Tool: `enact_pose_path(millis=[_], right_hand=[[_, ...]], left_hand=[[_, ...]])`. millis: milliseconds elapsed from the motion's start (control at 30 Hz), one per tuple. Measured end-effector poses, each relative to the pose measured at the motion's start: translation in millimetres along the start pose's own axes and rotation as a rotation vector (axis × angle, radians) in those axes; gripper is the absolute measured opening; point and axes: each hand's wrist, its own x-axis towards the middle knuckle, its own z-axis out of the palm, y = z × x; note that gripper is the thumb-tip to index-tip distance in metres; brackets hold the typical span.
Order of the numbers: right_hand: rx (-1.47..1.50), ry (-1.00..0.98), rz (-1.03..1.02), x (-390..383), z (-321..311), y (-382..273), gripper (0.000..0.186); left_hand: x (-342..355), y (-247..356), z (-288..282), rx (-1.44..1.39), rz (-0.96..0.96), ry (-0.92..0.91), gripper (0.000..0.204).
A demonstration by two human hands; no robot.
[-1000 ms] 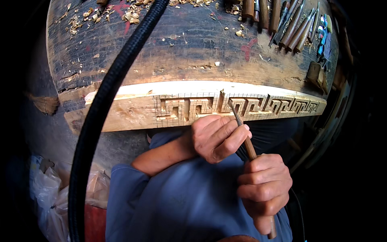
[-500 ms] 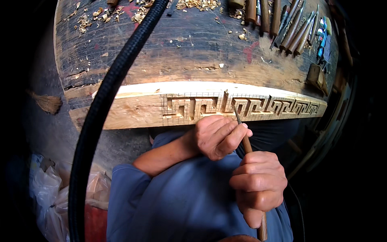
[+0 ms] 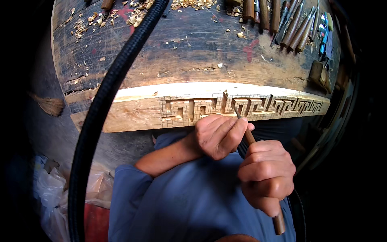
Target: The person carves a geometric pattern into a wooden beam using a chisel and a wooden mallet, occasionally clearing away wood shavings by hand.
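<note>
A long wooden board (image 3: 133, 111) stands at the bench's near edge, its front face pencilled with a grid and carved with a recessed angular key pattern. The tip of a wood chisel (image 3: 250, 136) with a brown handle touches a carved recess near the middle. My left hand (image 3: 221, 136) pinches the metal shank close to the tip, its knuckles against the board's lower edge. Lower down, my right hand (image 3: 267, 175) wraps round the handle, whose end sticks out below the fist. The very tip of the blade is hard to make out in the recess.
The dark, worn workbench (image 3: 173, 52) carries wood shavings (image 3: 193, 4) at the back. Several carving tools (image 3: 296, 30) lie at the far right, near a wooden block (image 3: 318, 74). A thick black cable (image 3: 117, 74) crosses the left side. Plastic bags (image 3: 52, 189) and a straw broom (image 3: 48, 105) are on the floor.
My right hand has swung slightly right and up with the handle, so the chisel leans more. The left hand keeps its pinch, and the tip stays in nearly the same spot.
</note>
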Motion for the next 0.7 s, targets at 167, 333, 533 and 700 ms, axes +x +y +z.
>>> enact_pose_path(millis=[167,333,533,700], right_hand=[[0.119,-0.004,-0.087,-10,-11,7,0.065],[-0.057,-0.02,-0.165,-30,-13,-13,0.045],[-0.192,0.118,-0.254,-37,-16,-16,0.039],[-0.03,0.137,-0.222,-34,-19,-11,0.041]], left_hand=[[0,0,3,0.019,0.016,0.008,0.041],[6,0,0,-0.104,0.037,-0.032,0.039],[4,-4,-11,-0.079,0.108,-0.222,0.045],[2,-1,2,-0.105,0.085,-0.089,0.046]])
